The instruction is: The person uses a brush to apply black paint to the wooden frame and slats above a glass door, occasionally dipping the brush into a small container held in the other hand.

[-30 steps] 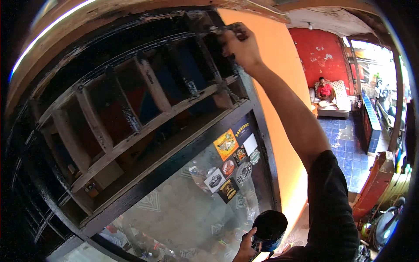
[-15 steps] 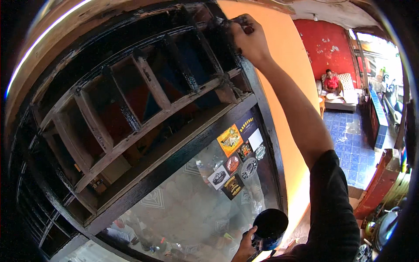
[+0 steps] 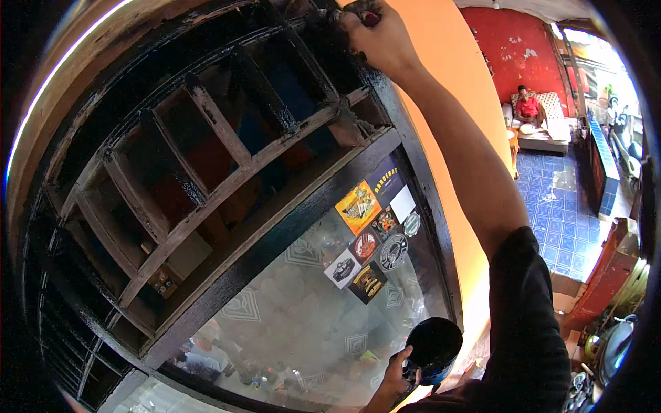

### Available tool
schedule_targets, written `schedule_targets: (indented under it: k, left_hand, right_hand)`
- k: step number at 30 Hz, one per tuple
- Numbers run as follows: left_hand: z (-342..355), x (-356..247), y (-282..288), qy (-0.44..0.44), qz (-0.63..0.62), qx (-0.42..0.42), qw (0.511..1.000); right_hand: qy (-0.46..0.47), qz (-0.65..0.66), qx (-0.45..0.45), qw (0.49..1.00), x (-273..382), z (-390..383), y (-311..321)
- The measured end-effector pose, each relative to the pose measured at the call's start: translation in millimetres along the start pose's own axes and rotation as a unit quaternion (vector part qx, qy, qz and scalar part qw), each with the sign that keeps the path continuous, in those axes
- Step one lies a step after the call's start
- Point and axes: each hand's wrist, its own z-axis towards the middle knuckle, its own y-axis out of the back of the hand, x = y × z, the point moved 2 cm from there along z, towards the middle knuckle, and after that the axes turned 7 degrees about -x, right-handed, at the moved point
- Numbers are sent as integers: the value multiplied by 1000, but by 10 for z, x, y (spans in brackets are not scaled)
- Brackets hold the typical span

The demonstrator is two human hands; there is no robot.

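Note:
At the top, my right hand (image 3: 377,38) grips a paintbrush (image 3: 366,17), mostly hidden by my fingers, against the blackened upper right corner of a wooden slatted transom (image 3: 244,157). Its slats are partly black and partly bare, weathered wood. Low down, my left hand (image 3: 396,375) holds a can (image 3: 434,344) with glossy black inside, probably paint. Below the slats, a dark-framed glass pane (image 3: 303,323) carries several stickers (image 3: 358,206) at its upper right.
An orange wall (image 3: 447,62) adjoins the frame. Farther right, a person (image 3: 527,109) in red sits on a padded seat beside a red wall (image 3: 502,48), above blue floor tiles (image 3: 551,199). A red wooden piece (image 3: 606,275) and piled items (image 3: 613,351) stand at the right.
My right hand with the brush has moved higher in the picture. My left hand and the can also sit slightly higher, and the surroundings have shifted slightly in view.

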Motion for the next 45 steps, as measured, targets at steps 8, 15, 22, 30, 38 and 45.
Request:
schedule_targets:
  k: [8, 15, 22, 30, 38, 45]
  left_hand:
    - [-310, -44, -276, 19, -37, -81, 996]
    - [-447, -76, -452, 24, -25, -134, 990]
    - [-138, 15, -115, 31, -66, -106, 992]
    - [46, 26, 82, -33, -18, -79, 996]
    - [-80, -34, -79, -45, 2, -165, 985]
    - [-64, 13, 9, -52, 12, -96, 994]
  right_hand:
    - [280, -101, 15, 955, 103, -249, -6]
    - [50, 93, 23, 994, -203, -40, 73]
    - [226, -82, -112, 964, -22, -334, -79]
    - [52, 91, -67, 992, -79, -58, -8]
    - [48, 91, 29, 994, 130, -273, -189]
    - [66, 48, -76, 994, 63, -114, -95]
